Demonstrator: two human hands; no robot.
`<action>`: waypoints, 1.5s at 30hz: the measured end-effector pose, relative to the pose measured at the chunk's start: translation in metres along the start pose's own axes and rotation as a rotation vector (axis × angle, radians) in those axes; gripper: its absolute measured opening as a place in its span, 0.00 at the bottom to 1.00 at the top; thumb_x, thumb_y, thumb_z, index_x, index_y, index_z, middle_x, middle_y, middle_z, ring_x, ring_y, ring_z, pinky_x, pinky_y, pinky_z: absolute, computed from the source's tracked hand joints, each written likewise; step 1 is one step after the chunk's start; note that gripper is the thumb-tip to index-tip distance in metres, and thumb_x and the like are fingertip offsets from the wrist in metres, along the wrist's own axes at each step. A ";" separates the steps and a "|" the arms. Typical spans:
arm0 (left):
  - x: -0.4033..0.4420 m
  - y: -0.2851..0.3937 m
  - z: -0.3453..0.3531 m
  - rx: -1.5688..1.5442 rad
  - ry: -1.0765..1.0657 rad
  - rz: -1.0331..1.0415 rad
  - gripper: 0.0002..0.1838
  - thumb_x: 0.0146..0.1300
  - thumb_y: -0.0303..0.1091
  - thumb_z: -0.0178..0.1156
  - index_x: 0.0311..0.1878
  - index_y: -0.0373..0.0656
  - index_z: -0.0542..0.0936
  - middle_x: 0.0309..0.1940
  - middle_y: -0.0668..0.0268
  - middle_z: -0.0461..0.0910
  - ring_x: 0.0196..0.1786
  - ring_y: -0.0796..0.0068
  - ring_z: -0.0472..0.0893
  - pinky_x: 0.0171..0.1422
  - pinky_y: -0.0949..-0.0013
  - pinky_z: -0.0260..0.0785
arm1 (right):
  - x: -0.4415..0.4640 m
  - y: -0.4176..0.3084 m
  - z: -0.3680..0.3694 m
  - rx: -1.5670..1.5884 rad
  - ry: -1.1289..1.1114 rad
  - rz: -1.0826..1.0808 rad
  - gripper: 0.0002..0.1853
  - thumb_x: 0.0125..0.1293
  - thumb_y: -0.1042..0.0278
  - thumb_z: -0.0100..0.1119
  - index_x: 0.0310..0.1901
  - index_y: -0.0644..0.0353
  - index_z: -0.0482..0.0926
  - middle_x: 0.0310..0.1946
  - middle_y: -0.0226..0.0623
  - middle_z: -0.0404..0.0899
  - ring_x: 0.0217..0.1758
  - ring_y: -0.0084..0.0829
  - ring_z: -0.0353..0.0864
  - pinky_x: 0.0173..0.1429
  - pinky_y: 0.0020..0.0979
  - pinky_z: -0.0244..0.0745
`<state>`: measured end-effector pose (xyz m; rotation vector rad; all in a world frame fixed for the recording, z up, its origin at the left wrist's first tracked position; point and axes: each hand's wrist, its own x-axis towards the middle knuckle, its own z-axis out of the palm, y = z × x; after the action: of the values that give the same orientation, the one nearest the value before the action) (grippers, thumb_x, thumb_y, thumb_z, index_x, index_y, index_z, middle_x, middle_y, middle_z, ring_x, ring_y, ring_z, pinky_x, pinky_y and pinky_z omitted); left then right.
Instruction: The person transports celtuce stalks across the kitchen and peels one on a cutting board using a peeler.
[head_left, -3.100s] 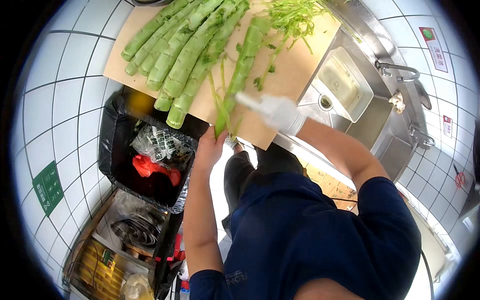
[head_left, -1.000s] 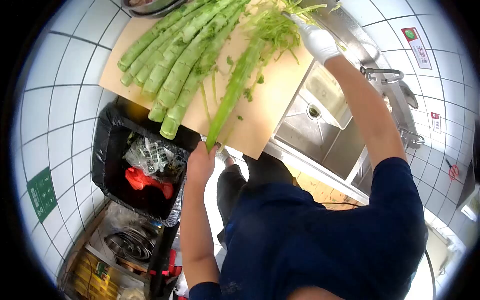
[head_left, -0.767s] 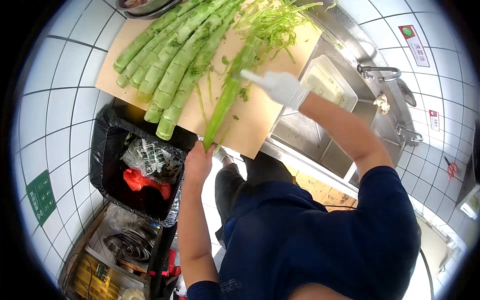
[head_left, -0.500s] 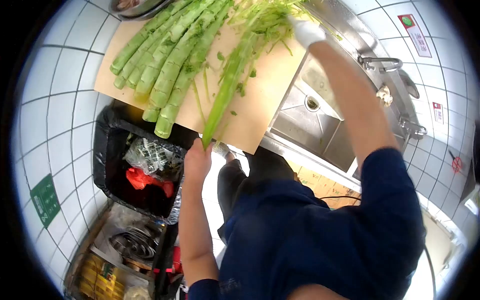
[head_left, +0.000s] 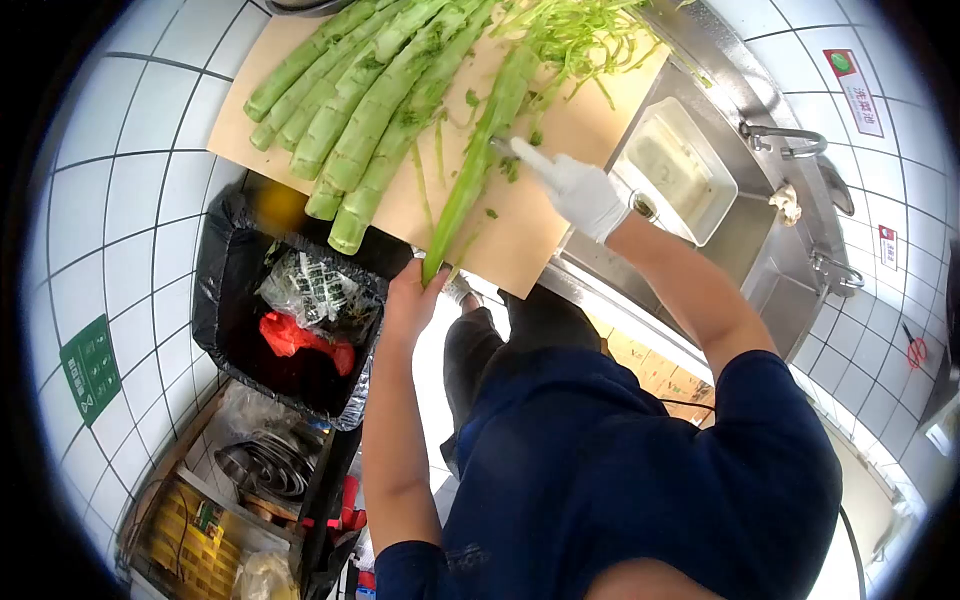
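Note:
My left hand (head_left: 411,297) is closed round the near end of a partly peeled celtuce stalk (head_left: 468,188), which slants away across a tan cutting board (head_left: 530,235). In a white glove, my right hand (head_left: 578,192) is closed on a peeler (head_left: 502,147), its metal head at the stalk's side; the glove hides most of its handle. A row of thick, ringed celtuce stalks (head_left: 370,125) lies to the left on the board. Thin green peelings (head_left: 590,45) are heaped at the board's far right, with small leaf scraps around the stalk.
Below the board's left edge stands a black-lined bin (head_left: 222,325) holding clear plastic and a red bag. To the right is a steel sink (head_left: 755,245) with a white basin (head_left: 715,215) and taps (head_left: 790,140). Stacked metal bowls (head_left: 265,465) sit low at the left.
My right hand has come down from the peelings at the far end to the middle of the stalk. My left hand keeps its grip. The whole view has shifted slightly.

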<state>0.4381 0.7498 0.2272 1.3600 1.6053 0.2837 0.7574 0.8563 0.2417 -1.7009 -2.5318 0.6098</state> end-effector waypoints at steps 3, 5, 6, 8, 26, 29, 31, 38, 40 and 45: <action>0.002 0.007 -0.003 0.070 -0.034 -0.065 0.16 0.72 0.38 0.65 0.50 0.32 0.80 0.41 0.39 0.85 0.48 0.36 0.84 0.51 0.49 0.76 | -0.014 -0.048 -0.002 0.023 -0.170 -0.073 0.39 0.71 0.70 0.51 0.82 0.28 0.59 0.33 0.43 0.78 0.32 0.48 0.83 0.35 0.45 0.81; 0.003 0.003 -0.002 0.035 -0.048 -0.075 0.17 0.73 0.39 0.64 0.50 0.32 0.81 0.41 0.40 0.85 0.48 0.37 0.84 0.51 0.50 0.76 | -0.025 -0.064 0.021 0.058 -0.165 -0.253 0.39 0.71 0.71 0.50 0.82 0.29 0.59 0.33 0.42 0.78 0.31 0.47 0.84 0.33 0.44 0.81; 0.005 -0.006 0.002 -0.019 -0.053 -0.061 0.17 0.73 0.40 0.64 0.50 0.32 0.81 0.41 0.40 0.85 0.48 0.37 0.84 0.51 0.50 0.76 | -0.025 -0.075 0.019 0.020 -0.219 -0.310 0.37 0.72 0.69 0.50 0.82 0.30 0.60 0.34 0.43 0.79 0.32 0.46 0.85 0.34 0.43 0.82; 0.007 -0.013 0.005 -0.086 -0.060 -0.063 0.17 0.73 0.40 0.64 0.50 0.32 0.82 0.41 0.40 0.85 0.48 0.37 0.85 0.52 0.50 0.76 | -0.024 -0.090 0.012 -0.059 -0.327 -0.422 0.34 0.75 0.65 0.49 0.81 0.30 0.61 0.35 0.44 0.82 0.34 0.43 0.87 0.36 0.43 0.83; 0.002 -0.003 0.000 0.016 -0.029 -0.059 0.18 0.73 0.40 0.64 0.48 0.31 0.81 0.41 0.38 0.85 0.48 0.34 0.83 0.53 0.46 0.75 | 0.036 0.024 0.000 0.238 -0.171 0.028 0.29 0.79 0.62 0.49 0.80 0.38 0.63 0.39 0.40 0.82 0.36 0.33 0.83 0.41 0.35 0.83; 0.000 -0.005 -0.002 0.019 0.009 -0.040 0.18 0.72 0.41 0.64 0.48 0.31 0.81 0.41 0.38 0.85 0.49 0.33 0.83 0.53 0.45 0.75 | 0.065 0.050 -0.044 -0.064 -0.062 0.103 0.30 0.78 0.63 0.50 0.80 0.44 0.63 0.36 0.42 0.83 0.34 0.39 0.85 0.38 0.40 0.83; -0.002 -0.007 -0.003 0.014 -0.006 -0.064 0.19 0.72 0.42 0.65 0.46 0.31 0.81 0.41 0.37 0.84 0.50 0.32 0.82 0.53 0.43 0.74 | 0.045 0.034 0.015 -0.103 -0.021 -0.015 0.30 0.79 0.60 0.49 0.81 0.37 0.61 0.38 0.42 0.83 0.36 0.43 0.85 0.40 0.43 0.82; 0.002 -0.007 -0.004 0.084 -0.031 -0.073 0.19 0.72 0.43 0.64 0.46 0.31 0.80 0.41 0.35 0.83 0.50 0.31 0.82 0.54 0.41 0.74 | 0.056 0.040 -0.013 0.027 -0.166 0.001 0.26 0.83 0.54 0.44 0.79 0.42 0.63 0.45 0.44 0.87 0.42 0.39 0.88 0.45 0.40 0.85; -0.004 -0.006 -0.003 0.099 -0.039 -0.066 0.20 0.73 0.44 0.64 0.47 0.31 0.79 0.42 0.34 0.83 0.50 0.30 0.82 0.54 0.40 0.74 | 0.100 0.123 -0.067 -0.222 -0.008 0.201 0.26 0.84 0.55 0.42 0.79 0.50 0.64 0.45 0.45 0.88 0.40 0.38 0.88 0.42 0.40 0.85; -0.004 -0.011 -0.003 0.114 -0.044 -0.052 0.21 0.73 0.45 0.63 0.47 0.31 0.79 0.43 0.34 0.83 0.51 0.30 0.81 0.55 0.40 0.74 | 0.061 0.072 -0.047 -0.260 0.085 -0.021 0.32 0.80 0.69 0.45 0.81 0.31 0.59 0.35 0.42 0.83 0.33 0.40 0.86 0.35 0.42 0.81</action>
<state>0.4288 0.7435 0.2228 1.3990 1.6381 0.1319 0.8077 0.9486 0.2495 -1.7285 -2.6610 0.2079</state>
